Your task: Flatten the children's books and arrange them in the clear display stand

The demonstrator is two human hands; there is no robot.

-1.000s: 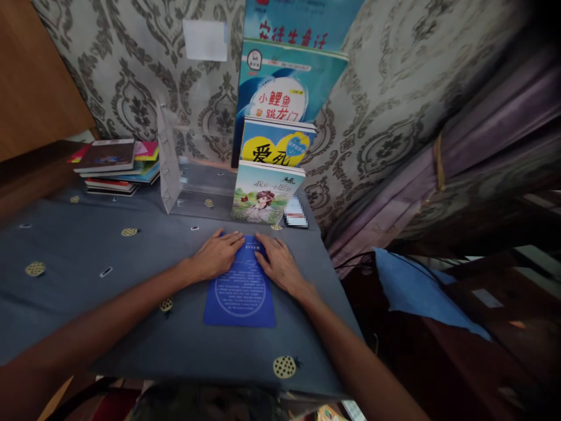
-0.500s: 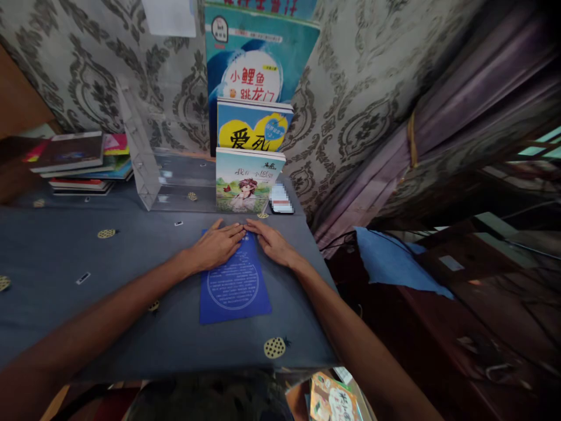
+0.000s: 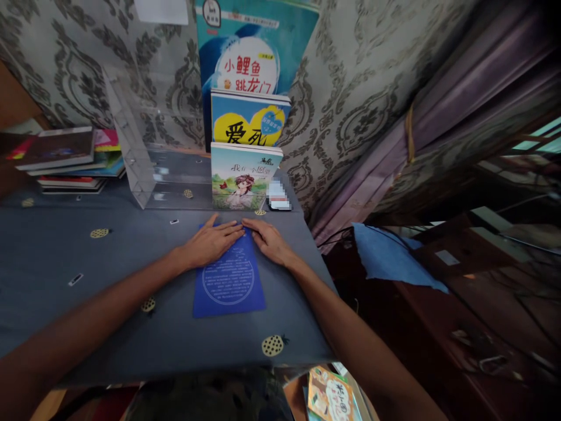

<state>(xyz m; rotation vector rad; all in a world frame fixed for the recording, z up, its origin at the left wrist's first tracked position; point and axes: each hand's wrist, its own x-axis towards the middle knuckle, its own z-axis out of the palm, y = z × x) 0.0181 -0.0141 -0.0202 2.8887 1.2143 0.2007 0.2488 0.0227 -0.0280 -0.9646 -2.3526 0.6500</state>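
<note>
A blue sheet (image 3: 230,292) printed with white text inside a ring lies flat on the grey-blue tablecloth (image 3: 131,327); the print looks upside down to me. My left hand (image 3: 213,241) rests palm down on the sheet's upper left part, fingers stretched toward the right. At the upper right edge lies my right hand (image 3: 269,241), fingers extended, its fingertips close to those of the left. Both hands cover the sheet's far end. Just beyond them, a book with a drawn figure on its cover (image 3: 243,181) stands upright in a clear acrylic rack (image 3: 131,146).
Behind it rise a yellow-and-blue book (image 3: 249,117) and a teal book (image 3: 263,35). A pixelated phone-like item (image 3: 279,196) sits right of the rack. Stacked books (image 3: 65,158) lie at the far left. An orange book (image 3: 331,394) shows below the table's front edge.
The whole view has shifted slightly, so things appear a little further left and higher. The hands stay on the blue sheet in nearly the same pose.
</note>
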